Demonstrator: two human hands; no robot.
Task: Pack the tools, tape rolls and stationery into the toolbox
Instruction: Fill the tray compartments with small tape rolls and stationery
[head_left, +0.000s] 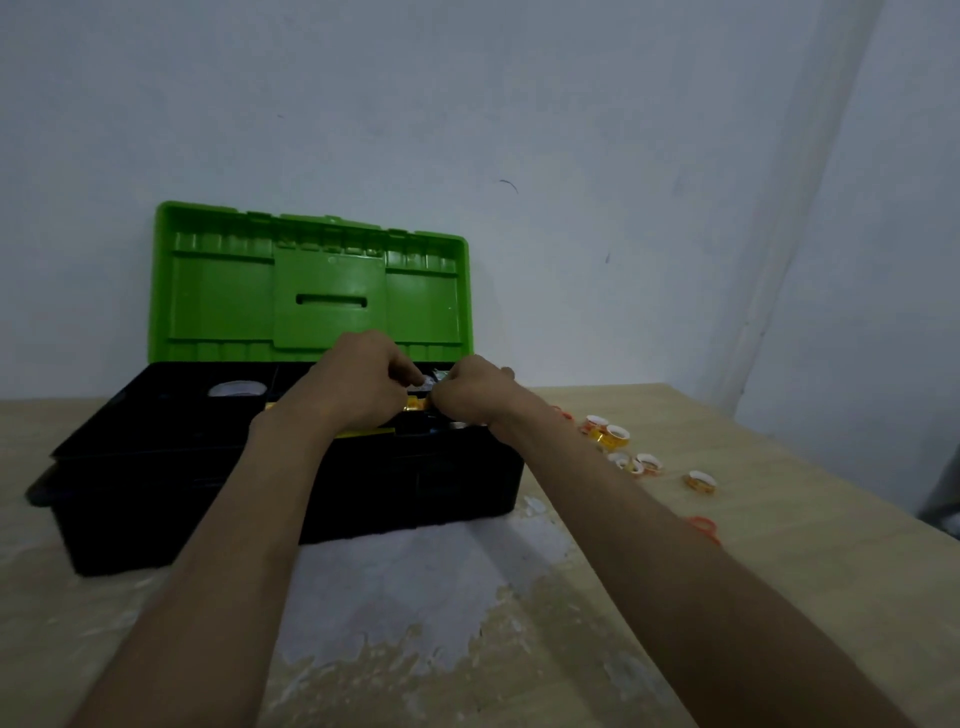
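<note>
Pale wooden table (779, 597), scuffed white toward its 6 o'clock edge, carries a black plastic toolbox (415, 483) whose green lid (218, 291) stands upright at 12 o'clock. Over the box's tray, toward 2 o'clock, the left hand (358, 384) and right hand (470, 392) meet with fingers curled, together pinching a small gold tape roll (415, 402). More gold-and-white tape rolls (618, 434) lie loose on the table at 3 o'clock of the box. Orange-handled scissors (701, 525) lie at 4 o'clock, partly hidden by the right forearm. A shared fingertip pinch looks weak, so the roll could slip and wedge among the contents. Drawing back, that forearm could sweep the loose rolls off the table.
</note>
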